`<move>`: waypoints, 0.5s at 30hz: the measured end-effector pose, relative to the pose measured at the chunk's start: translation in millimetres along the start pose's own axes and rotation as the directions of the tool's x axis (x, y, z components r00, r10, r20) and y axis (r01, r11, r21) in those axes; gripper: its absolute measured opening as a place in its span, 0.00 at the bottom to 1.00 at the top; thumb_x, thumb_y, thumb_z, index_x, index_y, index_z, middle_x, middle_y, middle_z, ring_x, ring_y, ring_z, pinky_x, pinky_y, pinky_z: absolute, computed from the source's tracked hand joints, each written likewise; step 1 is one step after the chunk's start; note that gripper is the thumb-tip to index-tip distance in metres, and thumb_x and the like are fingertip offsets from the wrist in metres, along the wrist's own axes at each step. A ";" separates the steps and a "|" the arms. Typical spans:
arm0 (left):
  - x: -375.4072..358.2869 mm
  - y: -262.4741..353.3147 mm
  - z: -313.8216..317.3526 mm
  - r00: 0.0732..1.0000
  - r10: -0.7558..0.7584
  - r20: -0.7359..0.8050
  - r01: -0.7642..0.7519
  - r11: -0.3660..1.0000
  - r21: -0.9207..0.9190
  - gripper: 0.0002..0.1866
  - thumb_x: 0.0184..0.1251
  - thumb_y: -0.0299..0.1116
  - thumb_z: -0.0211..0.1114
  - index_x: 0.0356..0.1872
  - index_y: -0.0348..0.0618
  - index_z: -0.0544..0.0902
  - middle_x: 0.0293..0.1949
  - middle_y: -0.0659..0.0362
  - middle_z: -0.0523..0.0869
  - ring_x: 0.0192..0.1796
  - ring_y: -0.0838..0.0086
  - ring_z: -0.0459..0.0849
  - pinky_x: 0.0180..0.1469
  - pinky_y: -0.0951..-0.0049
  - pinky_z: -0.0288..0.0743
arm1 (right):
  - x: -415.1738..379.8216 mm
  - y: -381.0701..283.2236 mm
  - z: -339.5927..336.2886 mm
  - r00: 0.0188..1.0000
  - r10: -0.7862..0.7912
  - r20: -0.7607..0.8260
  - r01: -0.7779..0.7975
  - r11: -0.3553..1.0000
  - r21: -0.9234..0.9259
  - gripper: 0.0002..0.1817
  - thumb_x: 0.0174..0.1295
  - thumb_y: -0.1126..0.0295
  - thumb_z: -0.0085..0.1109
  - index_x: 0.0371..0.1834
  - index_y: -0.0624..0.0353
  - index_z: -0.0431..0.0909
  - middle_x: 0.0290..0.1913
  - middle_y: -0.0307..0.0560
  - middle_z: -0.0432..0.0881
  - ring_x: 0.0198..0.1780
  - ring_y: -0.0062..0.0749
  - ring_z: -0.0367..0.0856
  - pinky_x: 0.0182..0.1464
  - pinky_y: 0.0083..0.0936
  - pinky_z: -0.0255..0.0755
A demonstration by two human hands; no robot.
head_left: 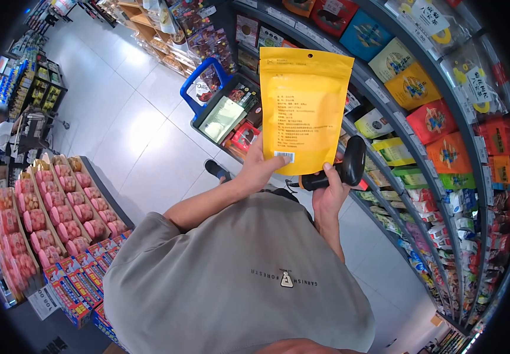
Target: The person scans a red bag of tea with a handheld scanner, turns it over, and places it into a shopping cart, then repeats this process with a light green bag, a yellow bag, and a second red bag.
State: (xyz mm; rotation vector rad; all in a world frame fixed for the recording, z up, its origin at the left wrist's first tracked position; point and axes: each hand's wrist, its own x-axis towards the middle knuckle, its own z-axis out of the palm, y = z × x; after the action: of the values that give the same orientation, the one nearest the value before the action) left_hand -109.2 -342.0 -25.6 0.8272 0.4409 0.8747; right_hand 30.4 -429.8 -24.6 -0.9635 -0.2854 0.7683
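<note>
A yellow stand-up pouch is upright in front of me, its printed back with a barcode facing me. My left hand grips its lower left corner, thumb on the front beside the barcode. In my right hand is a black handheld barcode scanner, its head pointing up and to the right. The right thumb touches the pouch's bottom edge. Behind the pouch, a shopping basket with a blue handle holds several packaged goods; the pouch hides part of it.
Curved shelves of colourful pouches and snack packs run close along my right. At left stands a display of pink-lidded jars, with blue and red boxes below it. Pale floor tiles form the aisle. Further shelving lines the far left.
</note>
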 end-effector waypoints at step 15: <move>0.0 -0.4 -1.9 1.000 0.001 -0.008 0.000 0.999 0.033 0.33 0.57 0.17 0.61 0.66 0.38 0.62 0.58 0.57 0.77 0.60 0.74 0.76 0.62 0.71 0.69 | 3.0 2.4 0.5 1.000 0.023 -0.013 -0.023 1.000 -0.008 0.18 0.57 0.81 0.57 0.52 0.64 0.72 0.42 0.47 0.78 0.36 0.28 0.75 0.41 0.25 0.70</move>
State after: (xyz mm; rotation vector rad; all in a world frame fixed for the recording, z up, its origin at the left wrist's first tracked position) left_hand -110.2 -341.3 -27.0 0.8545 0.4633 0.8732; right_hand 31.2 -426.6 -26.5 -0.9803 -0.2662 0.7823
